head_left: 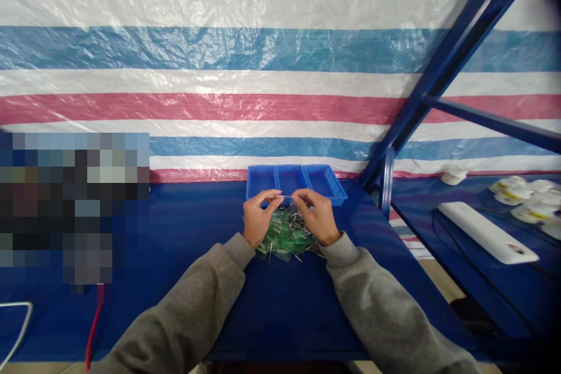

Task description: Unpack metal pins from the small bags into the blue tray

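Observation:
Between my two hands a thin, light-coloured, rod-like piece (286,196) is held level, just in front of the blue tray. My left hand (262,215) pinches its left end between thumb and fingers. At the other end, my right hand (316,214) has the same pinch; the piece is too small to name. Below the hands lies a heap of green see-through pieces (283,235), with thin metal pins or nails (297,221) mixed in on its right side. The blue tray (343,194) behind has three compartments, its front partly hidden by my hands.
All this is on a blue table (272,310). A red cable (91,333) and a white cable (27,318) lie at left, near a blurred-out area. At right, a second surface holds a white power strip (486,231) and several white rolls (537,207). A blue metal frame (421,96) slants behind.

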